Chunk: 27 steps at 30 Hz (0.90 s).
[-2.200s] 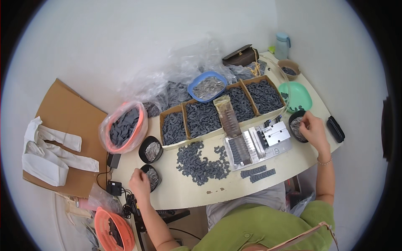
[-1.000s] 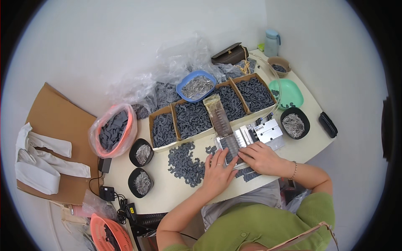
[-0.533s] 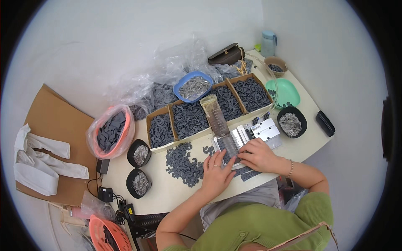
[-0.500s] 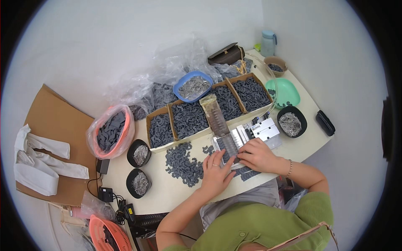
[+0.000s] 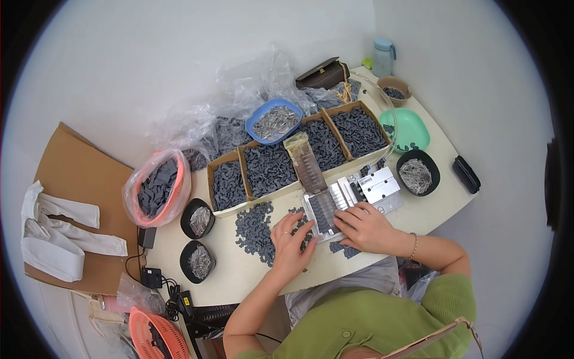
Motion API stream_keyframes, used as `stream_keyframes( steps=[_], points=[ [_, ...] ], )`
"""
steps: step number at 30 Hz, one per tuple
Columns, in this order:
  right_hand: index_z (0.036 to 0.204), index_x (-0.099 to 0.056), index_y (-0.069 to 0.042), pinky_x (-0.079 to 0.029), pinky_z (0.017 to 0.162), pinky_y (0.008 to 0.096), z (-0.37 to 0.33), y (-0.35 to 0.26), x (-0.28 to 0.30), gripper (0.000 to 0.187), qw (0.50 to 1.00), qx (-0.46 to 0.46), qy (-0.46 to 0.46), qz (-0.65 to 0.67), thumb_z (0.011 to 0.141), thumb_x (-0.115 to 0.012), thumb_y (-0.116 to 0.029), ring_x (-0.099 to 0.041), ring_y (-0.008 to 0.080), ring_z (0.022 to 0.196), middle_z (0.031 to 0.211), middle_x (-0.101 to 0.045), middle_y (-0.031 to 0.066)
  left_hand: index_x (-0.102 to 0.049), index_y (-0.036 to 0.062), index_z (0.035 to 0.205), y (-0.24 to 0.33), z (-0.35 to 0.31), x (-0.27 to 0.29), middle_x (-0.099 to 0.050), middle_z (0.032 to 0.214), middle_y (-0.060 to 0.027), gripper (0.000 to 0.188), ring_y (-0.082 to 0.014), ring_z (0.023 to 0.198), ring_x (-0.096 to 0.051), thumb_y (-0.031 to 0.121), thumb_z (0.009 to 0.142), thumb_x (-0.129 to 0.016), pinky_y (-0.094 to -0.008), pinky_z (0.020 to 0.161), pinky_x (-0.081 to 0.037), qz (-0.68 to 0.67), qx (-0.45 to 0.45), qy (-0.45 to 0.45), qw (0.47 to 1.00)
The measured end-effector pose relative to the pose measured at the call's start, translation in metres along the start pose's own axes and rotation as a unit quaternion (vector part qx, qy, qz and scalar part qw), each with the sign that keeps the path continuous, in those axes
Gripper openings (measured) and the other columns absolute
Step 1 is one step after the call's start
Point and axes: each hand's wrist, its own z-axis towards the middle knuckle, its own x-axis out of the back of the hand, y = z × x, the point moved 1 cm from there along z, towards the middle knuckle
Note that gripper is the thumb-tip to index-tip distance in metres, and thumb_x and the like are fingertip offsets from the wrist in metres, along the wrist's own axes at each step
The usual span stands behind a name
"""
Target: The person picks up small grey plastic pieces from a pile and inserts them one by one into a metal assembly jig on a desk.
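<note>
A metal jig [image 5: 344,192] lies on the table, with a row of small dark grey plastic pieces [image 5: 323,214] in its near-left part. My right hand [image 5: 366,230] rests at the right side of that row, fingers stretched and touching the jig's edge. Nothing shows in its grasp. To the left of the jig, my left hand [image 5: 289,244] is over the loose grey pieces [image 5: 254,230], its thumb and fingers apart. Its fingertips partly cover some pieces. A brownish ribbed strip [image 5: 308,167] leans from the cardboard box onto the jig.
Behind the jig stands a divided cardboard box [image 5: 267,192] full of grey pieces. Metal pins fill a blue bowl [image 5: 274,141] and several black bowls, one [image 5: 434,184] by the jig. A green bowl [image 5: 412,122] sits far right; a hose [image 5: 391,113] curves past it.
My left hand has moved left, off the jig and over the loose pieces. My right hand has shifted slightly, staying at the jig, whose row of pieces is now more exposed.
</note>
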Motion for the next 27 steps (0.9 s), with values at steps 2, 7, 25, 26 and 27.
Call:
stream_keyframes(
  steps=[2, 7, 25, 26, 27],
  points=[
    [0.106, -0.063, 0.002, -0.04, 0.093, 0.0394, 0.001, -0.004, 0.001, 0.052, 1.0, -0.012, -0.007, -0.017, 0.071, -0.071, -0.035, -0.053, 0.0237, 0.106, 0.12, -0.056, 0.0128, -0.064, 0.0102, 0.114, -0.001, -0.003, 0.005, -0.048, 0.13, -0.0124, 0.042, -0.0342, 0.127, -0.039, 0.012, 0.073, -0.073, -0.0445, 0.104, -0.026, 0.009, 0.009, 0.003, 1.0],
    [0.106, -0.062, 0.005, -0.039, 0.095, 0.0413, 0.006, -0.018, 0.001, 0.055, 0.997, -0.007, -0.046, -0.064, 0.072, -0.07, -0.038, -0.051, 0.0269, 0.112, 0.124, -0.054, 0.016, -0.063, 0.0101, 0.114, -0.009, -0.005, 0.029, -0.048, 0.128, -0.0135, 0.044, -0.0353, 0.124, -0.04, 0.013, 0.071, -0.073, -0.0462, 0.102, -0.026, 0.059, 0.013, 0.046, 0.997],
    [0.085, -0.07, -0.008, -0.051, 0.072, 0.0416, 0.223, 0.171, -0.052, 0.014, 0.971, -0.219, -0.026, 0.095, 0.076, -0.07, -0.019, -0.066, 0.0299, 0.08, 0.082, -0.069, 0.0111, -0.067, 0.0041, 0.077, -0.208, -0.009, 0.149, -0.066, 0.083, -0.0188, 0.007, -0.0365, 0.078, -0.064, 0.009, 0.073, -0.067, -0.045, 0.072, -0.051, 0.237, 0.285, -0.023, 0.929],
    [0.085, -0.07, -0.009, -0.052, 0.073, 0.0412, 0.232, 0.173, -0.058, 0.016, 0.967, -0.233, -0.076, 0.075, 0.075, -0.071, -0.021, -0.067, 0.0298, 0.082, 0.083, -0.07, 0.011, -0.063, 0.0035, 0.076, -0.206, -0.01, 0.15, -0.065, 0.082, -0.0179, 0.005, -0.0357, 0.079, -0.063, 0.008, 0.073, -0.065, -0.0451, 0.072, -0.05, 0.237, 0.273, -0.012, 0.932],
    [0.085, -0.071, -0.009, -0.053, 0.073, 0.0408, 0.239, 0.176, -0.063, 0.017, 0.96, -0.246, -0.125, 0.054, 0.074, -0.072, -0.022, -0.067, 0.0297, 0.083, 0.085, -0.07, 0.0108, -0.063, 0.0034, 0.077, -0.206, -0.01, 0.152, -0.065, 0.081, -0.0181, 0.006, -0.0362, 0.08, -0.063, 0.008, 0.074, -0.064, -0.0453, 0.072, -0.05, 0.229, 0.273, 0.001, 0.934]
  ],
)
